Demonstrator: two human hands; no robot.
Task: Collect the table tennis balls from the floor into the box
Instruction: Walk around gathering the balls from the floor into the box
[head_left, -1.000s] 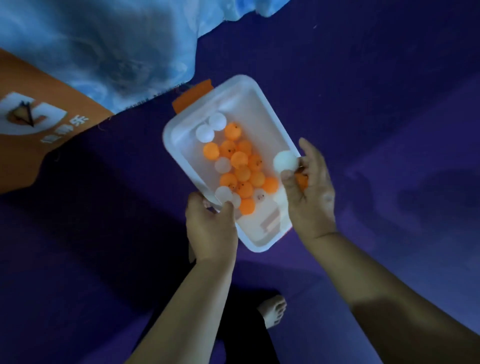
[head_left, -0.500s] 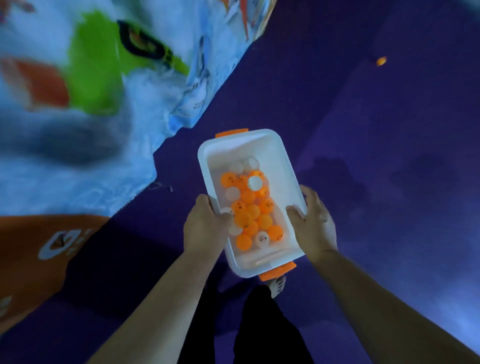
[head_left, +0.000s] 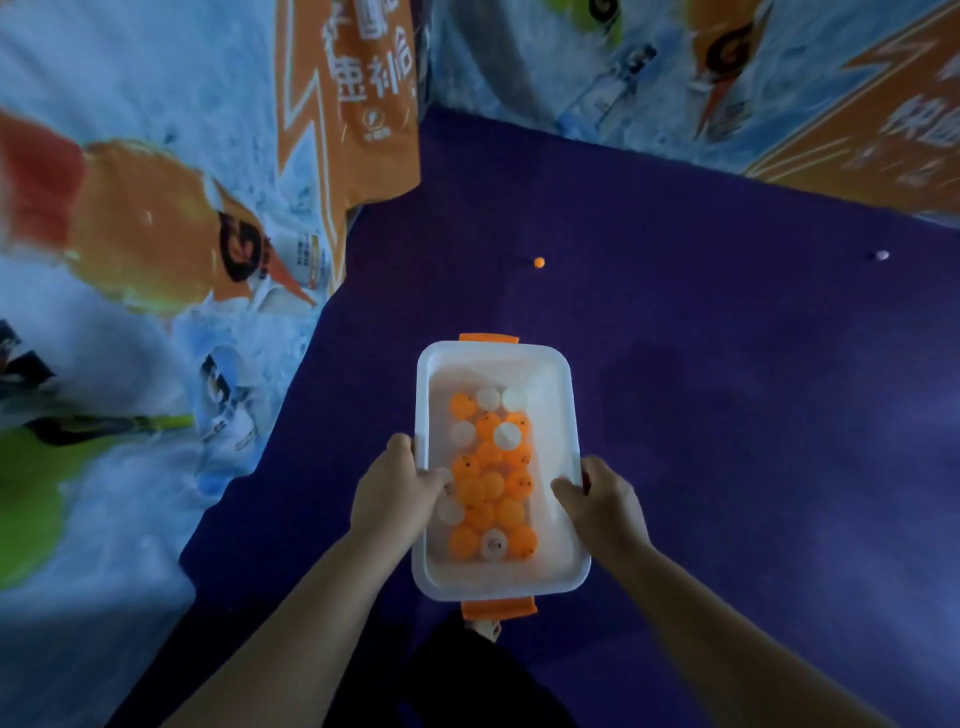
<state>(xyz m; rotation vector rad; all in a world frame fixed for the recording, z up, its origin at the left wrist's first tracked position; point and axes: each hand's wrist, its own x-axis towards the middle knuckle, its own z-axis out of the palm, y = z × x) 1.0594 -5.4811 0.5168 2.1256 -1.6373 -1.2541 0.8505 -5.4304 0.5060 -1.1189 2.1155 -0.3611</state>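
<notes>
Box: The white box (head_left: 567, 400) is held up over the purple floor (head_left: 727, 395). It sits in front of the person, between the two hands. The far clip (head_left: 488, 338) and the near clip (head_left: 498, 608) on its short ends are orange.
Balls: Lots of balls (head_left: 488, 488) lie on the bottom of the box. Most are orange and a few are white. They are packed close and touch each other.
Left hand: The left hand (head_left: 395, 493) grips the left long side of the box. Its thumb hooks over the rim and pokes inside, right by the balls.
Right hand: The right hand (head_left: 605, 506) grips the right long side of the box. Its thumb lies over the rim too, and the fingers curl round the outside wall.
Orange ball: One orange ball (head_left: 539, 262) lies on the floor, well past the far end of the box.
White ball: One white ball (head_left: 882, 255) lies on the floor far off to the right, well apart from the orange ball.
Banners: Big blurry banners (head_left: 156, 234) in blue, white, orange and green stand along the left side and the far side of the floor.
Leg: A dark trouser leg (head_left: 467, 675) shows below the box. A bit of a foot (head_left: 488, 630) peeks out just under the near clip.
</notes>
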